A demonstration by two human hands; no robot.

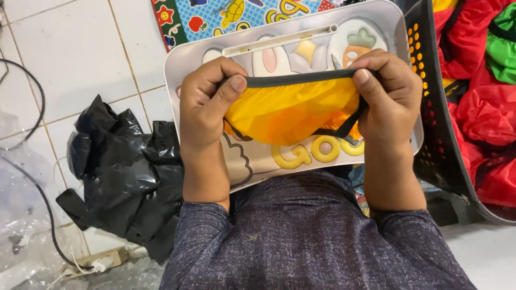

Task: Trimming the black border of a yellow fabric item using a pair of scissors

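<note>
A yellow fabric pouch (293, 110) with a black elastic rim is stretched between both hands above a grey lap tray (185, 64) decorated with cartoon shapes. My left hand (207, 104) pinches the rim's left end, thumb on top. At the rim's right end, my right hand (389, 96) grips the band, and a black strap hangs below it. The pouch's lower part bulges downward between the hands.
A crumpled black plastic bag (126, 172) lies on the white tiled floor (70, 48) at left, beside black cables (32, 118) and clear plastic (21, 225). On the right stands a black perforated basket (430, 123) holding red, green and yellow fabric (484, 107). A colourful play mat (226, 16) shows behind the tray.
</note>
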